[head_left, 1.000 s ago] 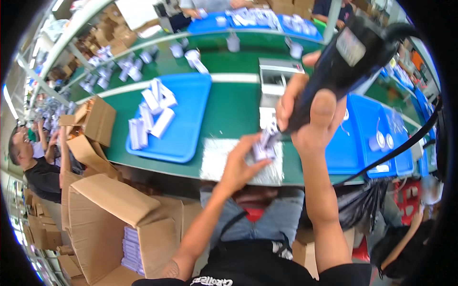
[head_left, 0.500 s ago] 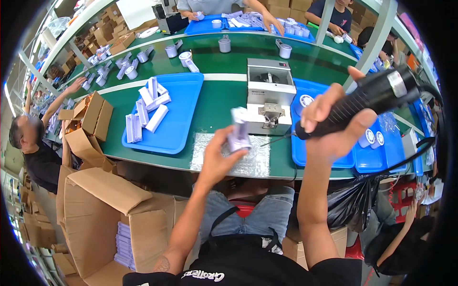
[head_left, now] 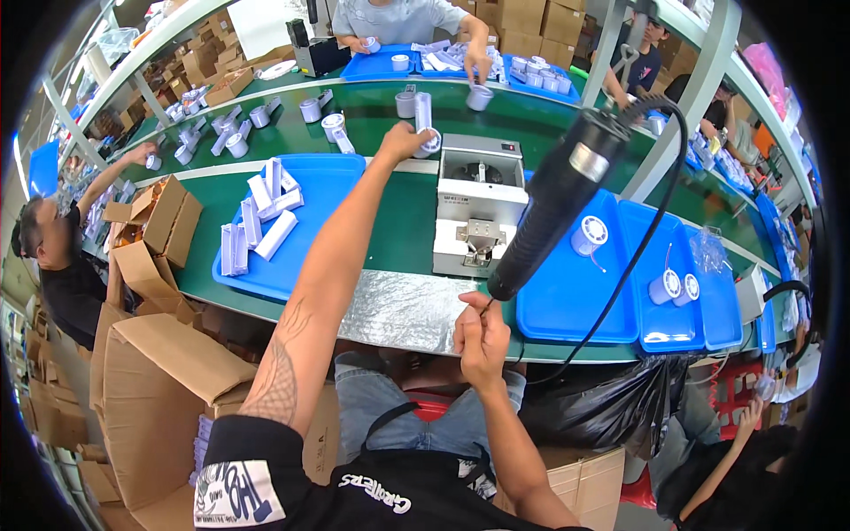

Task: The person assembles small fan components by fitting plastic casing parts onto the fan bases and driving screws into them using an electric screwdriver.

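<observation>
My left hand [head_left: 405, 143] stretches far over the green conveyor, its fingers closed on a lavender plastic part with a handle [head_left: 423, 111] and a round cup end. Close to the table's front edge, my right hand [head_left: 483, 341] is closed just below the nose of a black electric screwdriver [head_left: 562, 199]. The bit appears pinched in those fingers, mostly hidden by them. The screwdriver leans up and to the right, its cable looping from the top. A grey-white machine [head_left: 478, 208] stands behind the silvery work mat [head_left: 398, 310].
A left blue tray [head_left: 332, 190] holds long lavender pieces; a right blue tray [head_left: 575, 314] holds a round part. Several handled parts [head_left: 237, 144] lie along the conveyor. An open carton [head_left: 150, 398] stands at lower left. Across the belt, a co-worker's hand [head_left: 478, 64] touches another part.
My left hand has carried the lavender part from the mat forward to the conveyor. My right hand has gone from the screwdriver's body down to its tip, and the screwdriver now stands steeper.
</observation>
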Motion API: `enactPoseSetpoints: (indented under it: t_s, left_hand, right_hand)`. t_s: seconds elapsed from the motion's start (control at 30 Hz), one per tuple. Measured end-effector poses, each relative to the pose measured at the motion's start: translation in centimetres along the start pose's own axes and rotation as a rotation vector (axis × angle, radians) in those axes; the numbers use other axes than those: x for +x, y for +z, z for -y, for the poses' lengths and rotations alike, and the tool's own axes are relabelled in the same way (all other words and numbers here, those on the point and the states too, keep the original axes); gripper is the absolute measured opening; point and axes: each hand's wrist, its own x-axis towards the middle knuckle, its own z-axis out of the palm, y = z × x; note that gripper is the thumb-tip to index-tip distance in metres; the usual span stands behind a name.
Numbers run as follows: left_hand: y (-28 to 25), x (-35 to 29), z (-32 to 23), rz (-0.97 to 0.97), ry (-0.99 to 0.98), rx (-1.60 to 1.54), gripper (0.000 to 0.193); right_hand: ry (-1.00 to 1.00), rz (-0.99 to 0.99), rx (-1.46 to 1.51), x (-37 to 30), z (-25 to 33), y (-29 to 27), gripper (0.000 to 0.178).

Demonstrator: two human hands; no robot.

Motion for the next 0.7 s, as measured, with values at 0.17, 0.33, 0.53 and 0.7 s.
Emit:
enactPoseSetpoints:
  t_s: [0.17, 0.33, 0.53, 0.7]
  left_hand:
    - [2.5, 1.6, -0.1, 0.058, -0.080, 0.042, 0.074]
    - [1.3, -4.1, -3.2, -0.275, 0.044, -0.303, 0.065]
    - [-6.6, -23.4, -10.5, -0.337, 0.233, -0.728, 0.032]
    - [-4.7, -34.4, -9.7, -0.222, 0.223, -0.540, 0.027]
  right_hand:
    - [0.003, -0.056, -0.028, 0.1, 0.1, -0.7, 0.022]
    - [0.027, -0.079, -0.017, 0.8, -0.9, -1.4, 0.022]
    - [0.005, 0.064, -0.201, 1.5, 0.4, 0.0, 0.026]
    - [0.034, 0.047, -0.248, 1.4, 0.8, -0.5, 0.030]
